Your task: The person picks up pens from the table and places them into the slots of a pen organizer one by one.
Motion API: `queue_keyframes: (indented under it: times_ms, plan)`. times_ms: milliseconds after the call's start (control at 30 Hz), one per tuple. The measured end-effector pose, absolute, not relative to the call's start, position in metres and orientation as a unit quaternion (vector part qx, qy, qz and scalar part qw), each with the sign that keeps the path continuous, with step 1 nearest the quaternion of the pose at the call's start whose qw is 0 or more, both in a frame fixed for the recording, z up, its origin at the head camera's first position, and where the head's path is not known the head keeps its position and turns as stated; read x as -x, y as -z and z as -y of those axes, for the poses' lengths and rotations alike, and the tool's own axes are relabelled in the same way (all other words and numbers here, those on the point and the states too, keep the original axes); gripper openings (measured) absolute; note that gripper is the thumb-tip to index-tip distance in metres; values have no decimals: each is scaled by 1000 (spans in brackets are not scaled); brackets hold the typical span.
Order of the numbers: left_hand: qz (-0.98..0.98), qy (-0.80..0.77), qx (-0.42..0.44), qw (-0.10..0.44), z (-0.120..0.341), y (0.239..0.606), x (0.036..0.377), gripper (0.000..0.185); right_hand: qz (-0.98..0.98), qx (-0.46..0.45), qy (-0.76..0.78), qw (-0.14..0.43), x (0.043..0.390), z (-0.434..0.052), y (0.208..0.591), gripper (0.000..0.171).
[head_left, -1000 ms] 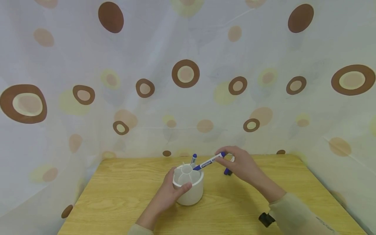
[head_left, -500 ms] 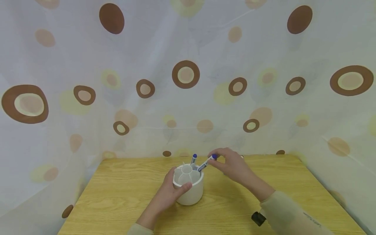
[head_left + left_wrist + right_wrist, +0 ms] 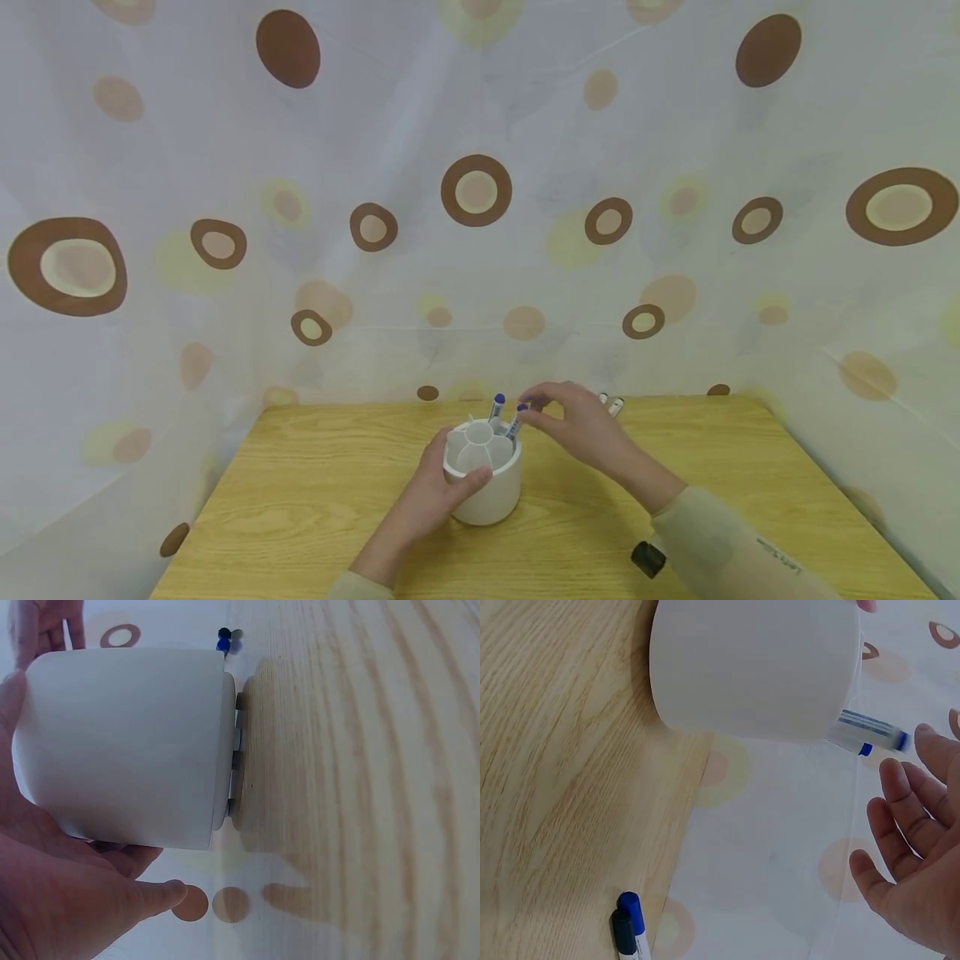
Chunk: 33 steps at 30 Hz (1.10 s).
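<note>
A white round pen holder with several compartments stands on the table. My left hand grips it from the left side, thumb over the near rim; the left wrist view shows the fingers round the holder. One blue-ended whiteboard marker leans in a back compartment. A second marker stands tilted in the right compartment. My right hand is at its upper end. In the right wrist view, the fingers of my right hand are spread, just apart from the marker.
Two more markers lie on the table at the back right, one with a blue cap and one with a black cap. The wooden table meets a dotted curtain behind. A black device hangs at the right sleeve.
My right hand has moved left and lowered the second marker into the holder's right compartment; its fingers have let go. The left hand and holder stay put.
</note>
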<state>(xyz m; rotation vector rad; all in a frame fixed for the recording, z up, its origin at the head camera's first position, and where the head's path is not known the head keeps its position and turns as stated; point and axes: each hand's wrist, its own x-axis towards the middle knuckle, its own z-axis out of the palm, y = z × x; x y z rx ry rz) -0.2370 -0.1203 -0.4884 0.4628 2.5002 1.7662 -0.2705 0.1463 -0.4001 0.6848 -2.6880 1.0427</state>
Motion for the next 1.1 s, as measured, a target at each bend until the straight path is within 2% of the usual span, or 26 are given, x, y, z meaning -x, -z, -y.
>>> queue_keyframes:
  times_ms: [133,333,800,1100]
  plan:
    - [-808,-570,-147,22,119,488,236,85,907,-224,-343,97,271,-149,402,36]
    - [-808,-571,-143,24,120,486,235,86,908,-216,-345,98,275,-158,406,40]
    - [-811,-567,-139,18,119,489,235,86,919,-221,-303,126,286,-196,426,41]
    - [-831,-543,-124,17,119,485,230,101,927,-202,-300,104,293,-214,438,42]
